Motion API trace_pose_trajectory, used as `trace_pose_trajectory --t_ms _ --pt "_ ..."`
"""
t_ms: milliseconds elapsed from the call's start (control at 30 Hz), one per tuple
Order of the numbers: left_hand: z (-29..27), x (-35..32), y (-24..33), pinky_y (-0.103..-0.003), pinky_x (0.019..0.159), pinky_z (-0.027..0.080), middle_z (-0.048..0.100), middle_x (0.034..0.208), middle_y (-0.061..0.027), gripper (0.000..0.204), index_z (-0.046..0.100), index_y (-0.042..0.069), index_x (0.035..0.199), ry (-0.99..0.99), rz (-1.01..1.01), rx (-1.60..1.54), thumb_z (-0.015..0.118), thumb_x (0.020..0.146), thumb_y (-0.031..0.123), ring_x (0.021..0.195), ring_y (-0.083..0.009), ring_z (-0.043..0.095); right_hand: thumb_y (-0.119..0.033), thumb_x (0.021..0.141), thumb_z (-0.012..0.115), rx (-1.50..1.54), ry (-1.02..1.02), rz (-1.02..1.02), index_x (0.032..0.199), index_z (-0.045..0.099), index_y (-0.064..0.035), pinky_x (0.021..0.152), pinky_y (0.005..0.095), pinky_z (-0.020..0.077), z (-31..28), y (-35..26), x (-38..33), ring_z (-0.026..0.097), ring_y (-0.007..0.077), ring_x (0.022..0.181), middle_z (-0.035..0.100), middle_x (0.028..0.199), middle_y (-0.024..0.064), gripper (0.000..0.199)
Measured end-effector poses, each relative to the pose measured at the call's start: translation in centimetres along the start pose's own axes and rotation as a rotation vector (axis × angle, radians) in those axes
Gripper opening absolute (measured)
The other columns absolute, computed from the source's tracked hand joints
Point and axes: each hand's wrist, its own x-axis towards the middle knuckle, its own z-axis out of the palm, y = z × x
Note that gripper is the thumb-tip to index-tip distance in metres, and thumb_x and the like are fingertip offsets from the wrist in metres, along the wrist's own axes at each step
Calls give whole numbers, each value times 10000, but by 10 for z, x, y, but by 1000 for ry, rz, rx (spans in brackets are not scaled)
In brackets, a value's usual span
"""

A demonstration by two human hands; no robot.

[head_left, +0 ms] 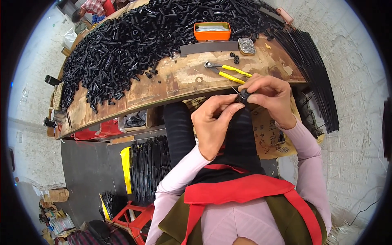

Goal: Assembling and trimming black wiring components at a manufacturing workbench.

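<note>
A person's left hand (212,122) and right hand (270,97), thumbs and fingers pinched nearly closed, grip a small black part (244,96) between them, above the lap at the edge of a wooden tabletop (173,79). Yellow-handled pliers (232,75) lie near the right hand.

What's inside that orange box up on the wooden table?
The orange box holds many thin, pale sticks lying lengthwise. They cover the bottom, so whatever lies beneath them cannot be seen.
</note>
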Motion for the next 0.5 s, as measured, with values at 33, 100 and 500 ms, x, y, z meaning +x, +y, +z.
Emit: trace_pose_trajectory --t_ms 33,100,500 --pt "-4 -1 0 -242 755 528 700 912 -55 144 680 -37 974 4 3 -3 723 838 -21 795 -107 657 91 751 713 -3 -5 -1 944 650 16 836 351 502 5 2 -2 619 231 914 680 977 188 217" --pt "-13 -1 0 -237 776 521 700 933 -60 143 691 -36 991 -47 -53 -122 709 850 -23 827 -104 652 100 747 712 18 19 -9 943 650 18 832 348 502 11 4 -4 619 233 920 682 976 182 222" --pt "-40 -6 -20 -242 763 507 687 899 -72 143 675 -34 999 -477 -391 -650 693 898 65 818 -104 624 71 734 785 169 -244 -55 878 634 10 810 326 545 8 15 -13 647 224 924 691 966 168 217"
